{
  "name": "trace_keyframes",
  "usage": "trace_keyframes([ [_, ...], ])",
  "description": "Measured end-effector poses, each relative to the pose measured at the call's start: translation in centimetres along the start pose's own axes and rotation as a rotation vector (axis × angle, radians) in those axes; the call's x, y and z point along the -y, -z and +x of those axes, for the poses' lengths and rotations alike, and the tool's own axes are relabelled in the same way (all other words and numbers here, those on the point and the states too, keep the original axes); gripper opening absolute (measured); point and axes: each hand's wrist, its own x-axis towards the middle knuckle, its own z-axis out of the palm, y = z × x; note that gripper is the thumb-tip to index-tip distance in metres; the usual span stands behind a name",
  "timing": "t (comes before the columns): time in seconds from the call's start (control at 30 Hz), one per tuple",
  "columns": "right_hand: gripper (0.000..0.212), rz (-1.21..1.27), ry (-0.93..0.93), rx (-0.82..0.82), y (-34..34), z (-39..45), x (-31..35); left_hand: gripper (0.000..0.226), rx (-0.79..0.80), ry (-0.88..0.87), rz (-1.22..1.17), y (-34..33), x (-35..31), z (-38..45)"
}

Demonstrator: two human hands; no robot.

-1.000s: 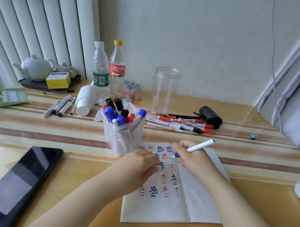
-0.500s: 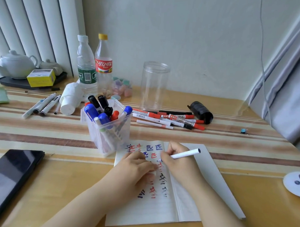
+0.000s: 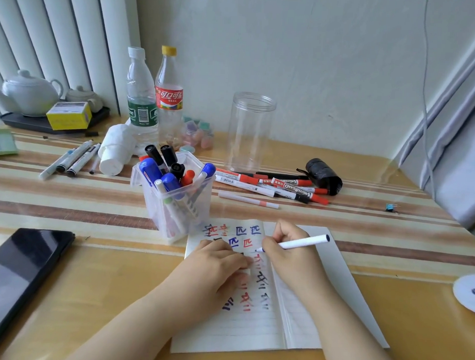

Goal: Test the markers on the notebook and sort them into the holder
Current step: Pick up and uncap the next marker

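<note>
Marker [image 3: 301, 242], light and rigid, sits pinched mid-barrel in right hand [image 3: 287, 251]; left hand [image 3: 214, 265], fingers loosely flat, steadies notebook [image 3: 252, 328], frame centre.

Left hand [image 3: 217, 270] palm-down, fingers loosely curled, pressing flat. Right hand [image 3: 287, 251] fisted in writing grip, tip pointing left. Forearms converge from near edge.

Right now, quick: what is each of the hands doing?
Left hand: open, fingers resting flat on the notebook page, holding nothing.
Right hand: closed around a white marker, tip at the page.
</note>
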Motion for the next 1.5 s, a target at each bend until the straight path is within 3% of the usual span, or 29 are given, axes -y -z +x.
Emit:
trace_keyframes([
  [0.43,0.033,-0.14,-0.019,0.109,-0.4,-0.4,0.8,0.028,0.027,0.08,0.006,0.4,-0.2,0.1],
  [0.67,0.034,-0.075,-0.012,0.01,0.3,-0.4,0.7,0.033,0.041,0.095,-0.005,0.7,-0.3,0.1],
  [0.97,0.034,-0.099,0.006,0.067,-0.1,-0.4,0.7,0.036,0.057,0.105,-0.015,1.0,-0.6,0.2],
  [1.4,0.032,-0.068,-0.002,0.019,0.3,-0.4,0.7,0.041,0.046,0.106,-0.034,1.2,-0.7,0.2],
  [1.5,0.032,0.003,0.022,-0.028,0.5,-0.4,0.9,0.029,0.03,0.172,-0.149,1.5,-0.8,0.1],
])
